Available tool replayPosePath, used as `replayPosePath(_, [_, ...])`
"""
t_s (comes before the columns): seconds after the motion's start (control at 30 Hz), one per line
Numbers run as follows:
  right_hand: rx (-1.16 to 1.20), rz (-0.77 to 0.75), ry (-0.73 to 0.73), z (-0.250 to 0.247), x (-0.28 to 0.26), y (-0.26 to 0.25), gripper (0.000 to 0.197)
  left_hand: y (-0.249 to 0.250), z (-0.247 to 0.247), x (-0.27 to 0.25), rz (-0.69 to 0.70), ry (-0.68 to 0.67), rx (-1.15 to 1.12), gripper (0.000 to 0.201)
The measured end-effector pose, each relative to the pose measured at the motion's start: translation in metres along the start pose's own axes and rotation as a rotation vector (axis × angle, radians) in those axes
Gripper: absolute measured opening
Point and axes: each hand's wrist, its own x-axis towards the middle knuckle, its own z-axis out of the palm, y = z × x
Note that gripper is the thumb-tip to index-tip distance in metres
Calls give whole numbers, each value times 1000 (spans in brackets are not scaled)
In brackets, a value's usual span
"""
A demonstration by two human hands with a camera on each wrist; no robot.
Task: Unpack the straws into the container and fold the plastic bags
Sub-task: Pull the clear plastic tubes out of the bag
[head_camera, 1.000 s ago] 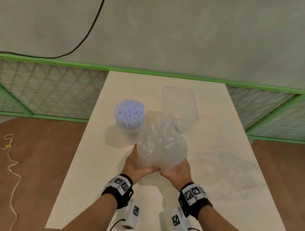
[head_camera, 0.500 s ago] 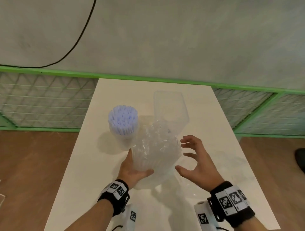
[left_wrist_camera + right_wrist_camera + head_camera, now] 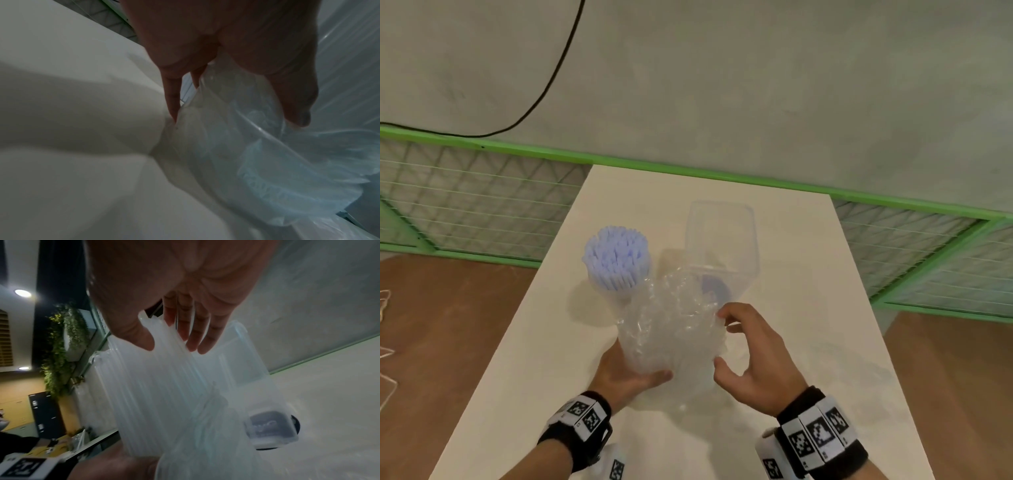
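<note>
A bundle of clear straws (image 3: 671,329) in a crinkled plastic bag stands upright above the table's middle. My left hand (image 3: 633,373) grips its base, thumb curled round the front; the left wrist view shows my left hand (image 3: 236,113) on the bag (image 3: 267,162). My right hand (image 3: 722,339) is spread at the bundle's right side, fingertips touching the plastic. In the right wrist view its fingers (image 3: 193,331) lie against the straws (image 3: 154,394). A clear container (image 3: 722,240) stands empty behind the bundle. Another clear container, full of pale blue straws (image 3: 616,257), is to the left.
The white table (image 3: 808,274) is narrow, with wood floor on both sides. A green-railed mesh fence (image 3: 465,198) and a grey wall run behind it. A flat clear plastic bag (image 3: 842,366) lies faintly visible on the table's right.
My right hand let go of the bundle's base, swung out to the right, then came back to touch its upper right side. My left hand kept holding the base.
</note>
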Motion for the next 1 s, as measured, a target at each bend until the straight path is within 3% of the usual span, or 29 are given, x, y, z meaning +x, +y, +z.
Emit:
replayPosePath(0.17, [-4,-57,70,7,8,6,42,3,2,-1,2,14,-29,111])
replayPosePath(0.53, [-5,-119,165,21,12,12,29,4,0,-5,-2,7,-63,95])
replayPosePath(0.87, [-51,14,203,35,19,6,29,-1,2,-6,12,-1,-112,99])
replayPosePath(1.0, [-92,-57,239,43,24,6,36,-3,1,-8,22,4,-127,99])
